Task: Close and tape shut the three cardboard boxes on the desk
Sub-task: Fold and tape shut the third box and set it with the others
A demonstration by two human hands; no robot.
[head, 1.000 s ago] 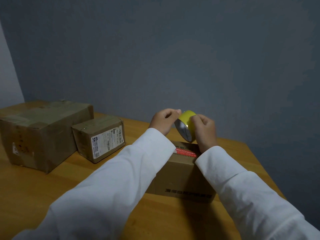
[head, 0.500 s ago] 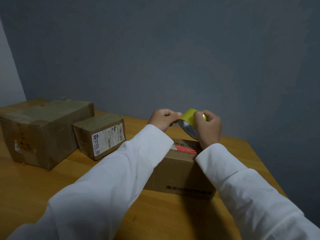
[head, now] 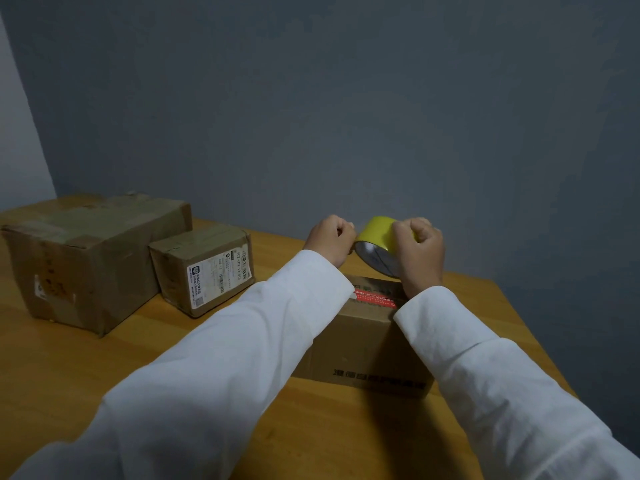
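1. The right hand (head: 420,252) gripped the yellow tape roll (head: 378,243), fingers curled over its rim.
2. The left hand (head: 329,239), its fingers curled, pinched at the roll's left edge.
3. The roll was held above the nearest cardboard box (head: 363,337), flaps down, on the counter (head: 104,368).
4. A small labelled box (head: 204,268) and a large box (head: 90,258) sat touching, well apart to the left.
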